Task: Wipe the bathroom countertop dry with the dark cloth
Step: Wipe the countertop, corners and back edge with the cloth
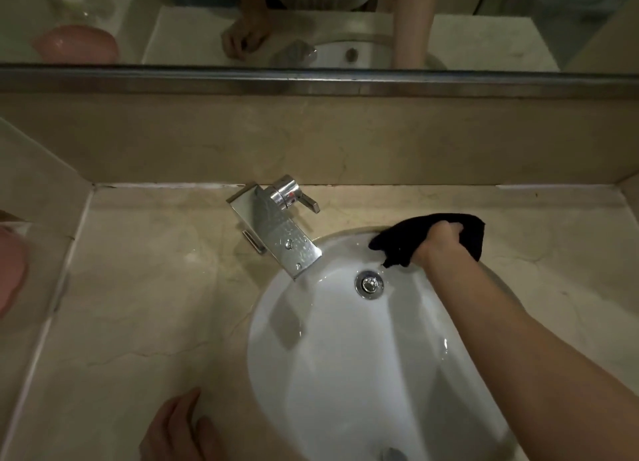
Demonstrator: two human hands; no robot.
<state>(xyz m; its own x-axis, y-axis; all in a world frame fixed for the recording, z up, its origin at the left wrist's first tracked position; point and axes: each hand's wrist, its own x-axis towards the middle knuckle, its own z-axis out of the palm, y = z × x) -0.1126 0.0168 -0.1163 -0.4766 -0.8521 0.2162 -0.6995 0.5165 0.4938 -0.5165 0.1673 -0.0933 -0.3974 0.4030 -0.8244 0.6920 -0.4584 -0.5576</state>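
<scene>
A beige marble countertop [145, 287] surrounds a white oval sink [345, 374]. My right hand [441, 242] grips the dark cloth [401, 239] at the sink's far right rim, where the basin meets the counter. Part of the cloth hangs over the rim into the basin. My left hand [176, 429] rests on the counter at the near edge, left of the sink, fingers laid out and holding nothing. Wet patches glisten on the counter left of the faucet.
A chrome faucet [276, 222] with a lever handle stands behind the sink, spout over the basin. The drain plug [369, 283] sits in the basin's far part. A pink object [10, 270] lies at the left edge. A mirror [311, 21] runs above the backsplash.
</scene>
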